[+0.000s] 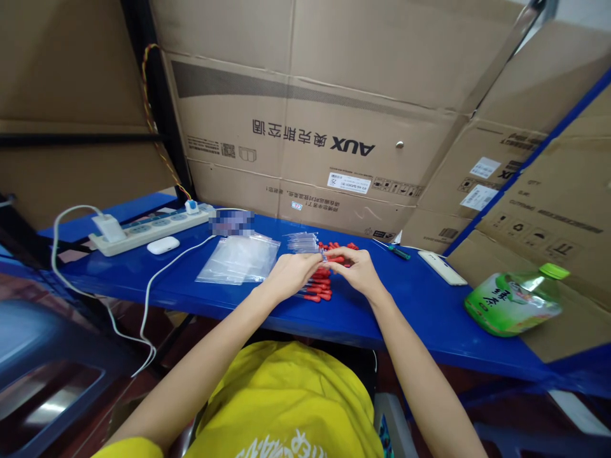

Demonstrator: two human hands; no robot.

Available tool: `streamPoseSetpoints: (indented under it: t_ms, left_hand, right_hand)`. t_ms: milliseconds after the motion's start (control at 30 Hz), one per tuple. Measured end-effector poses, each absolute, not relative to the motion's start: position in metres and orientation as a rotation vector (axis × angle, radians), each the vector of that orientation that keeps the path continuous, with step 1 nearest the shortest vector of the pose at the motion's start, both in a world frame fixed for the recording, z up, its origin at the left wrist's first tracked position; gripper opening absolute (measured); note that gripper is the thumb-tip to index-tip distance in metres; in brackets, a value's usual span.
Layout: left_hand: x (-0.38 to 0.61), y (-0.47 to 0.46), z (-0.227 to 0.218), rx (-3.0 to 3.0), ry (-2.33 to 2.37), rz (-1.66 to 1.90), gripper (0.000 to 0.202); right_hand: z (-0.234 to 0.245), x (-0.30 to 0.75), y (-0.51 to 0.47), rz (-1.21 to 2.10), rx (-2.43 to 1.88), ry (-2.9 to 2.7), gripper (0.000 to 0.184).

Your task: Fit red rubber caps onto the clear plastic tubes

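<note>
At the middle of the blue table, my left hand (296, 270) and my right hand (356, 267) meet fingertip to fingertip. The right fingers pinch a red rubber bulb (336, 259). My left fingers are closed around a clear thin tube, whose end is partly hidden where the hands meet. A bundle of clear thin tubes (302, 242) lies just beyond the left hand. Beneath and between the hands are several droppers (319, 289) with red bulbs and clear stems. More loose red bulbs (351, 246) lie behind the right hand.
Clear plastic bags (238, 257) lie left of my hands. Further left are a power strip (157, 226), a white case (163, 245) and cables. A screwdriver (398, 251), a white phone-like slab (442, 268) and a green-capped bottle (513, 302) lie right. Cardboard (305, 95) walls the back.
</note>
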State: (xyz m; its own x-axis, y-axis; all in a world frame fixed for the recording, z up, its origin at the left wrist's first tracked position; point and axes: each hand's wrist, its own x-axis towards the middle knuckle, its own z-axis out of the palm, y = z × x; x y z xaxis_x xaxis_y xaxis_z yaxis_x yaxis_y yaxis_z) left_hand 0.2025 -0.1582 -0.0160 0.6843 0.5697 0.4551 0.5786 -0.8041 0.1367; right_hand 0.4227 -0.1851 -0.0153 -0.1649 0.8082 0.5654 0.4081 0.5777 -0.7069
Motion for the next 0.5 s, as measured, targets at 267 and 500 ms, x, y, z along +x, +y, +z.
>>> streamPoseSetpoints:
  t_ms: [267,500]
  left_hand:
    - [0.199,-0.153,-0.018,-2.823,-1.044,-0.929,0.036]
    - [0.199,-0.154,-0.017,-2.879,-0.956,-1.013,0.034]
  right_hand:
    - [-0.004,0.432,-0.191,0.650,-1.031,-1.652,0.029]
    - [-0.005,0.432,-0.190,0.732,-1.007,-1.608,0.034]
